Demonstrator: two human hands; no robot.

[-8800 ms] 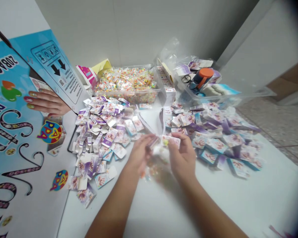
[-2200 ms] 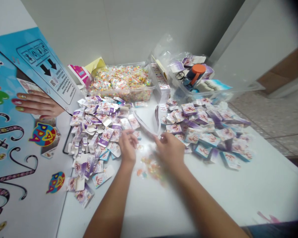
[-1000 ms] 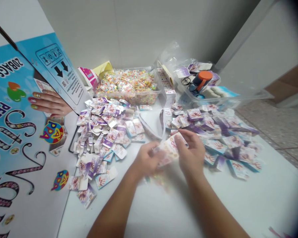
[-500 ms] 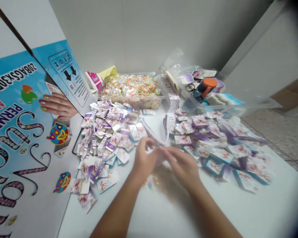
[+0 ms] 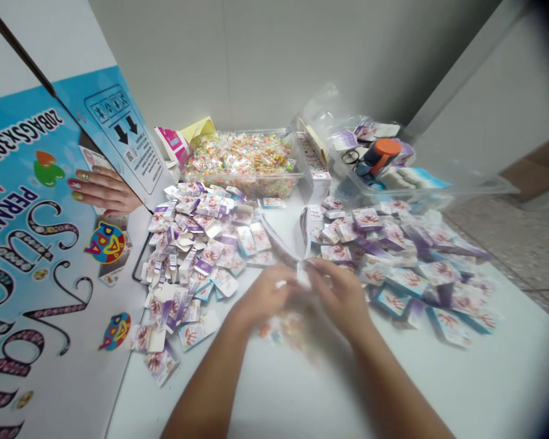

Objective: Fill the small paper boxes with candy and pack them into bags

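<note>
A small white-and-purple printed cardboard packet (image 5: pixel 301 275) is pinched between the left hand (image 5: pixel 265 297) and right hand (image 5: pixel 343 294), just above the white surface (image 5: pixel 439 378). Judging by the piles, flat unfolded card blanks (image 5: pixel 196 244) remain left, while many finished little boxes (image 5: pixel 407 262) lie right.

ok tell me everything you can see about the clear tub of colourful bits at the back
The clear tub is a shallow rectangular container that looks like transparent plastic, open on top. It is heaped to the rim with tiny multicoloured pieces, seemingly in small clear packets, too small to tell apart. It sits level on the white table near the wall, behind the left pile of small purple-and-white boxes. Neither hand touches it.
</note>
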